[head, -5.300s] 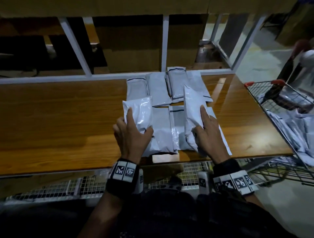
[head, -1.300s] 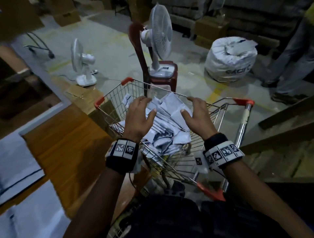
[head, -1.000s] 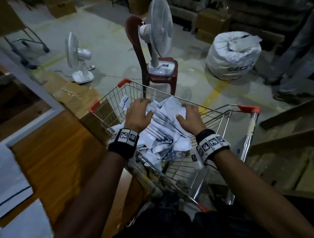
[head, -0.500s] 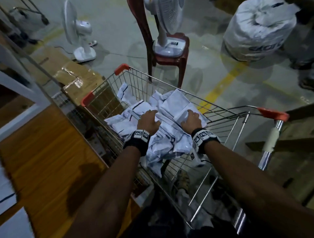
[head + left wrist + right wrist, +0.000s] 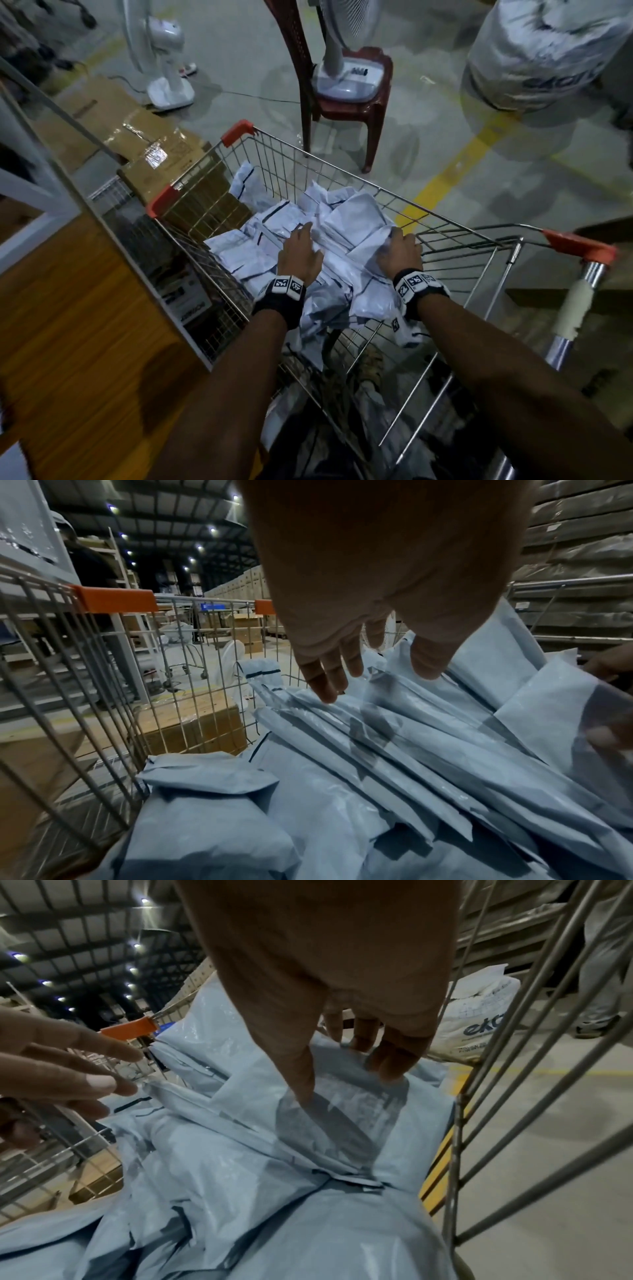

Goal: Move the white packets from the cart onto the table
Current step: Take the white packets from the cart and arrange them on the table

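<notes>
Packets heaped in cart; left hand flat with fingers straight, right hand gripping one packet

The head view looks steeply down into the wire shopping cart; both wrist views sit close inside it, facing forward.

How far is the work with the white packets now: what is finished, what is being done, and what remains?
Done: not visible now; only a bare part of the wooden table is in view. In hand: both hands are in the cart; the left hand reaches with straight fingers over the pile, and the right hand curls its fingers on the edge of a top packet. Left: a large pile of white packets remains in the cart.
</notes>
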`<state>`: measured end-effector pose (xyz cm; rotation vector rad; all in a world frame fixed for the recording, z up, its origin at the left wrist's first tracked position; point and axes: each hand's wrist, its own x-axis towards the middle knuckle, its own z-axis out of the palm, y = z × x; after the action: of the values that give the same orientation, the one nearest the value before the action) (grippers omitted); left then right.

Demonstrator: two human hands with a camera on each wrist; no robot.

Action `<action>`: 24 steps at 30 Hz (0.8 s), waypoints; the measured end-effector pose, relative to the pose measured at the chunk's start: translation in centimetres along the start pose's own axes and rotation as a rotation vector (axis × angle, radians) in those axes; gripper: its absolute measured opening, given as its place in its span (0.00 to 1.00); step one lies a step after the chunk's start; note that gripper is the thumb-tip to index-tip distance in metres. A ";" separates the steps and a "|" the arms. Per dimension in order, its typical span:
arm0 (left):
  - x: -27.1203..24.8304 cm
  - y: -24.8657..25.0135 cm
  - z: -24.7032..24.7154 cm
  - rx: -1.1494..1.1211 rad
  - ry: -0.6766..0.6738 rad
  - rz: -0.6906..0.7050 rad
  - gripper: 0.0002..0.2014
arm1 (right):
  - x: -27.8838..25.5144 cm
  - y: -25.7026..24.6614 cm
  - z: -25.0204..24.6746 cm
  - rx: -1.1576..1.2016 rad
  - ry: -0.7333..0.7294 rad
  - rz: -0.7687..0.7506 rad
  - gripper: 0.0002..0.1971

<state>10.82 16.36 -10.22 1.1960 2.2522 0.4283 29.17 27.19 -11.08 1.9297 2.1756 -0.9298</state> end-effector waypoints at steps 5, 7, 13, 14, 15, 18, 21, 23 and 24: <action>0.3 0.9 -0.1 -0.004 0.043 0.013 0.33 | -0.8 0.4 -0.9 -0.052 0.011 -0.025 0.23; 0.6 1.2 0.0 -0.042 0.047 0.006 0.33 | -1.3 0.8 -1.2 0.021 0.041 -0.060 0.19; 1.8 1.2 1.1 -0.078 0.044 -0.008 0.32 | -4.3 1.5 -3.2 0.253 0.218 -0.064 0.19; 1.9 1.3 1.3 -0.092 0.053 -0.014 0.33 | -5.0 1.5 -3.6 0.263 0.217 -0.075 0.23; 2.0 1.6 1.4 -0.104 0.062 -0.021 0.33 | -5.6 1.5 -4.0 0.266 0.204 -0.092 0.24; 2.0 2.5 1.0 -0.120 0.081 -0.025 0.37 | -7.1 1.2 -4.3 0.286 0.168 -0.137 0.23; 2.1 2.8 0.8 -0.140 0.083 -0.032 0.38 | -8.4 0.8 -4.6 0.299 0.189 -0.142 0.16; 2.4 2.7 0.8 -0.152 0.083 -0.041 0.38 | -8.7 0.8 -4.9 0.327 0.191 -0.134 0.09; 2.6 2.6 0.9 -0.153 0.083 -0.043 0.38 | -8.7 0.9 -5.0 0.347 0.188 -0.115 0.11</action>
<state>11.86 19.94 -10.43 1.0674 2.2652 0.6315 33.36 22.10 -3.44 2.1347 2.3830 -1.2672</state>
